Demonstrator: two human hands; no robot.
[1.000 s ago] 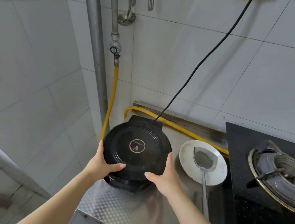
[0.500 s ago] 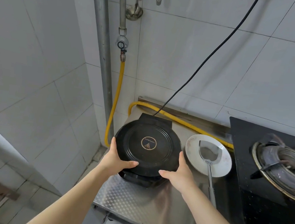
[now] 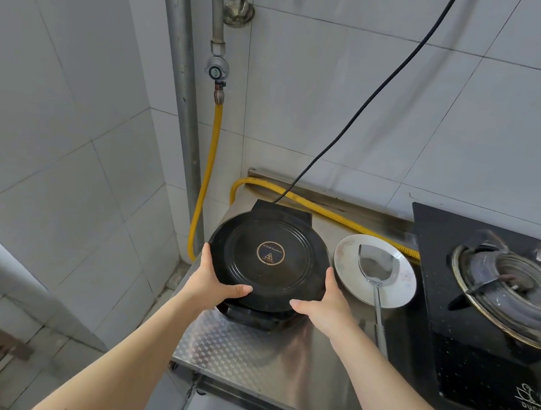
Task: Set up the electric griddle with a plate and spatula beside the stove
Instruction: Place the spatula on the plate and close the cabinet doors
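Observation:
A round black electric griddle (image 3: 270,255) with a gold-ringed emblem on its lid sits on the steel counter (image 3: 265,356), left of the stove. My left hand (image 3: 211,280) grips its front left rim and my right hand (image 3: 325,303) grips its front right rim, thumbs on the lid. Its black power cord (image 3: 369,98) runs up the wall. To its right lies a white plate (image 3: 397,290) with a steel spatula (image 3: 377,267) resting on it, the handle pointing toward me.
A black glass gas stove (image 3: 480,360) with a burner (image 3: 509,289) fills the right side. A yellow gas hose (image 3: 213,151) drops from a valve and runs behind the griddle. Steel pipes (image 3: 180,69) stand in the tiled corner. A ladle (image 3: 239,9) hangs above.
My hands keep the same grip on the griddle. It has shifted slightly on the counter, and my view has moved in closer and to the left.

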